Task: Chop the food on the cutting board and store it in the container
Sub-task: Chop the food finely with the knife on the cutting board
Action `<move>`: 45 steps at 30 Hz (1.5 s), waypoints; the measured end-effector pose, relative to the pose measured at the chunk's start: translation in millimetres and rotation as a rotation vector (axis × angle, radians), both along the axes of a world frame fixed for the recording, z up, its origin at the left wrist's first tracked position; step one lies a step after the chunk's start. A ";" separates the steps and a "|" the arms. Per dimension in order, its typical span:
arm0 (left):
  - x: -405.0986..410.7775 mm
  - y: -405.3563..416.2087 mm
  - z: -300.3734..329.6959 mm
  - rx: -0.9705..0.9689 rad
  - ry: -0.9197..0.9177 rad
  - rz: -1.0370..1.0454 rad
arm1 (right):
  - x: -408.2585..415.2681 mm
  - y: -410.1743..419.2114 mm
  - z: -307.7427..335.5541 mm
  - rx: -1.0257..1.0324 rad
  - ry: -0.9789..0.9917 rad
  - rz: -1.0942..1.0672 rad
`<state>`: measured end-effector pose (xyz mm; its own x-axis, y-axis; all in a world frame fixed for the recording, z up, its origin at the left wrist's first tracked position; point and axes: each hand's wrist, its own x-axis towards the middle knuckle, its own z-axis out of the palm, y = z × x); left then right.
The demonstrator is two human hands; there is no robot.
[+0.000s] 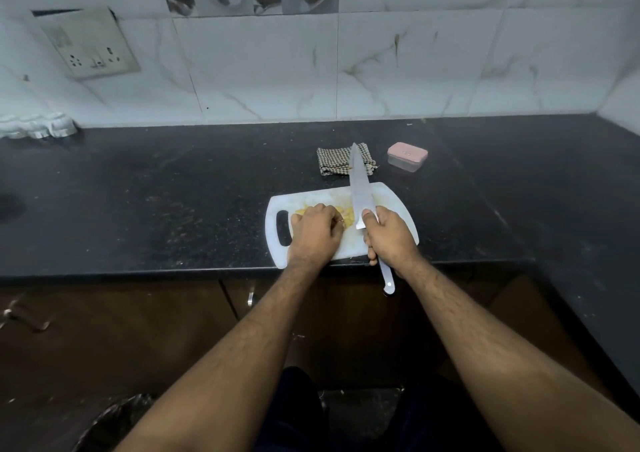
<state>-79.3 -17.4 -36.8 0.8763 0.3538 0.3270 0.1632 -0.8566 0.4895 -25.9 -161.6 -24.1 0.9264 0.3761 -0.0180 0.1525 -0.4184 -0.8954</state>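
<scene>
On the white cutting board (322,195) at the counter's (173,181) front edge, the left hand (317,232) lies over the yellow food (346,214), fingers curled down onto it. Just right, the right hand (388,237) has its fingers wrapped tight around the knife (358,192) handle, blade pointing away. Beyond lie a checked cloth (334,162) and, further right, the pink-lidded container (407,156), lid on.
</scene>
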 end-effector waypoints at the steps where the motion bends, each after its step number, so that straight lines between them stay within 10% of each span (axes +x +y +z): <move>1: 0.2 0.2 0.2 0.001 0.000 0.002 | 0.1 0.4 0.2 -0.007 -0.008 -0.003; 33: -19.1 9.8 2.7 0.113 0.128 0.013 | -11.3 1.6 23.5 -0.163 0.007 0.070; 45: -12.7 10.0 -0.4 -0.093 0.067 0.075 | -28.7 -2.4 48.9 -0.686 -0.256 0.125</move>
